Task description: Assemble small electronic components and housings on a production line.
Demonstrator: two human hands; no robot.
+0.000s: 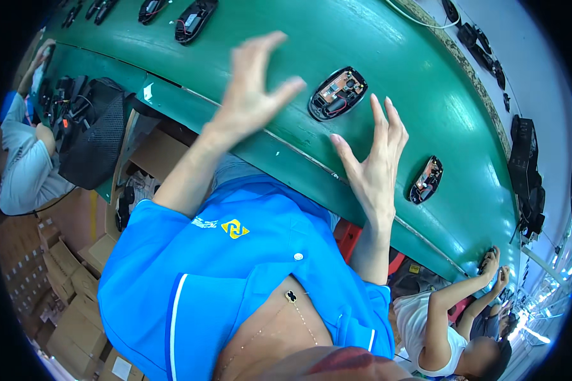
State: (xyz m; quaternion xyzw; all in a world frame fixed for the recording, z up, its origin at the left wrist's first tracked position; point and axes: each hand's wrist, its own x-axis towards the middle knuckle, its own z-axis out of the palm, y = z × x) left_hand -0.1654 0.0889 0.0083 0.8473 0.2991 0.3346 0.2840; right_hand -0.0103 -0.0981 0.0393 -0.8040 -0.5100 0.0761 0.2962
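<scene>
A black oval device housing (338, 93) lies open side up on the green work surface, its copper-coloured circuit board and a dark cylindrical part exposed. My right hand (377, 162) hovers just to the right of it and nearer to me, thumb and fingers apart, holding nothing. Left of the housing, my left hand (254, 86) is raised over the surface with fingers spread, slightly blurred and empty. A gap shows between each hand and the housing. Farther right rests a second, similar open housing (425, 180) with a circuit board in it.
More black housings with wires (196, 21) lie at the far left of the green bench (426, 95). A white cable (419, 20) curves along the far edge. Co-workers sit at left and right (448, 324). A black mesh bin (98, 136) and cardboard boxes (76, 330) stand at the left.
</scene>
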